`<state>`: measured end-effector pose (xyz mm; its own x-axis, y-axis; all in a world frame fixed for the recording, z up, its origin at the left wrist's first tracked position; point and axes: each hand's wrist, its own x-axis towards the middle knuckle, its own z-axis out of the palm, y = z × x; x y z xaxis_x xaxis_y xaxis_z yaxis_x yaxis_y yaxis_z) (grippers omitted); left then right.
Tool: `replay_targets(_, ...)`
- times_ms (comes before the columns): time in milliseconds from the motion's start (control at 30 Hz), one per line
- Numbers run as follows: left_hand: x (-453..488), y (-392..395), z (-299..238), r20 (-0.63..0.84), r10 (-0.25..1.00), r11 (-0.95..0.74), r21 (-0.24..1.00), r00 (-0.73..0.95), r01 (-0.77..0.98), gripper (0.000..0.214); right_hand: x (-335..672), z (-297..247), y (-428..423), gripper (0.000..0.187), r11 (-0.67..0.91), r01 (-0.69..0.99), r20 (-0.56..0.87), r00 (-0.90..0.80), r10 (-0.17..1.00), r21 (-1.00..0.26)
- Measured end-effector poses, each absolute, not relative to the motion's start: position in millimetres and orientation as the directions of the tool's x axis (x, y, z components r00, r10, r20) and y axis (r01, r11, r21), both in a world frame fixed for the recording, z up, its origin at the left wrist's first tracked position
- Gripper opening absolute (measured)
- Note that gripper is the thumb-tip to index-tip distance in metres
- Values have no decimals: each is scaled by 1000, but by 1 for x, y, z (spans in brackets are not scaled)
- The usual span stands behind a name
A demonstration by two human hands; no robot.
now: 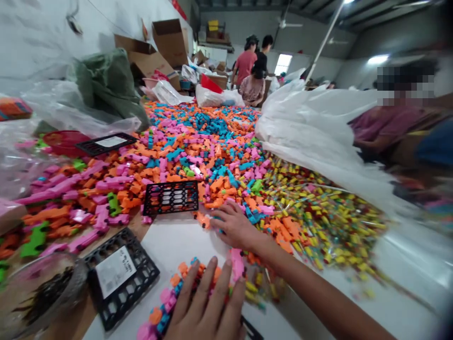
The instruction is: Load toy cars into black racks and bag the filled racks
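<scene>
A huge heap of orange, pink and blue plastic toy pieces [198, 141] covers the table. My left hand [207, 307] lies flat at the bottom centre, fingers stretched out over a small cluster of those pieces [170, 293] on a white sheet [177, 241]. My right hand [235, 226] reaches in from the lower right and rests at the heap's near edge. Its fingers are spread and slightly curled over orange and blue pieces, with nothing plainly gripped.
Black grid trays lie at the heap's edge [171, 197], at lower left [120, 278] and further back left [106, 144]. A clear bag of small yellow and mixed pieces [325, 217] sits right of my right hand. A co-worker [399, 137] sits behind a big white bag [311, 127]. People [253, 66] and cardboard boxes [170, 40] stand at the back.
</scene>
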<state>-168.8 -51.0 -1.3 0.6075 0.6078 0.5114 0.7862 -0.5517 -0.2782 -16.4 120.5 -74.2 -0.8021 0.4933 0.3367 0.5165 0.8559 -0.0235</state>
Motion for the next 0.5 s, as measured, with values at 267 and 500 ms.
replay_targets(267,-163,-56,12,473,638,-571,-238,607,786,45,87,-61,131,31,628,773,561,-483,672,-86)
replay_targets(500,-167,-57,10,451,588,-568,-360,671,740,50,82,-49,42,39,683,685,454,-540,709,-252)
